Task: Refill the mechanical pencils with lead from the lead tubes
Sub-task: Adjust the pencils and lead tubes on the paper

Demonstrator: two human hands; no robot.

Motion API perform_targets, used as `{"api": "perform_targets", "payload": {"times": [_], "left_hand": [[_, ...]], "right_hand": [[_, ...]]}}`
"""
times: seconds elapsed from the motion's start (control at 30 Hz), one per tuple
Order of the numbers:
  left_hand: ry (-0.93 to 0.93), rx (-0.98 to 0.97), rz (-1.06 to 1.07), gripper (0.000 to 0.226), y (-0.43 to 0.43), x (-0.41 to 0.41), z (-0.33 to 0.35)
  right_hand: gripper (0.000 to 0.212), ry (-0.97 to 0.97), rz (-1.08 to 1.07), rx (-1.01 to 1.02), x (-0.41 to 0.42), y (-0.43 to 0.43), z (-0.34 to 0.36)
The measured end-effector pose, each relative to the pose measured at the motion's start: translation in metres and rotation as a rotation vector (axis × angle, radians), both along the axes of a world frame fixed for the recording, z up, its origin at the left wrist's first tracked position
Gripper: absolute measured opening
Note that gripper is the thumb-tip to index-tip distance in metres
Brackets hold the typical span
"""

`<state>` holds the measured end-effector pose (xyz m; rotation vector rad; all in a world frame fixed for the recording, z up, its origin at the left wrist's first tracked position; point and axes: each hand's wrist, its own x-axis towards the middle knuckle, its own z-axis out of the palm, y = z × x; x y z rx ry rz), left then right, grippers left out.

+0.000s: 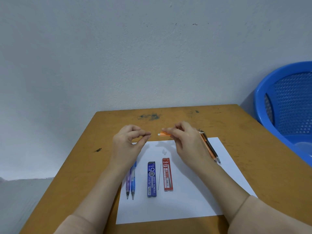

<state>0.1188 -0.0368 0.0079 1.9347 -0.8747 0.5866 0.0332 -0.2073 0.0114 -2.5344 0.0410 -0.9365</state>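
Observation:
My right hand (pixel 184 137) holds an orange mechanical pencil (pixel 164 133) level above the white paper (pixel 185 203), its white open end pointing left. My left hand (pixel 130 139) pinches a thin lead (pixel 151 134) between thumb and forefinger, its tip just short of the pencil's end. On the paper lie a blue lead tube (pixel 151 179) and a red lead tube (pixel 167 174), with a loose lead (pixel 159 176) between them. Two blue and purple pencils (pixel 130 184) lie at the left under my forearm. Orange and black pencils (pixel 211 149) lie at the right.
A small clear cap (pixel 164 152) rests on the paper above the red tube. The brown wooden table (pixel 84 157) stands against a grey wall. A blue perforated plastic basket (pixel 287 105) stands off the table's right edge.

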Motion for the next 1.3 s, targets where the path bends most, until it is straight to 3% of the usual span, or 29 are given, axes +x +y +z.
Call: {"api": "perform_targets", "payload": {"times": [0.3, 0.9, 1.03, 1.3], "left_hand": [[0.002, -0.018, -0.095, 0.035, -0.007, -0.011, 0.001], [0.06, -0.099, -0.194, 0.035, -0.009, -0.02, 0.001], [0.074, -0.102, -0.179, 0.034, -0.009, -0.02, 0.002], [0.146, -0.071, -0.183, 0.031, -0.009, -0.026, 0.007]], "right_hand": [[0.036, 0.003, -0.003, 0.001, -0.001, 0.004, 0.001], [0.03, -0.088, 0.008, 0.09, -0.002, 0.002, 0.003], [0.027, -0.188, 0.059, 0.233, -0.006, 0.001, 0.012], [0.031, -0.234, 0.221, 0.723, -0.016, 0.009, 0.034]]}}
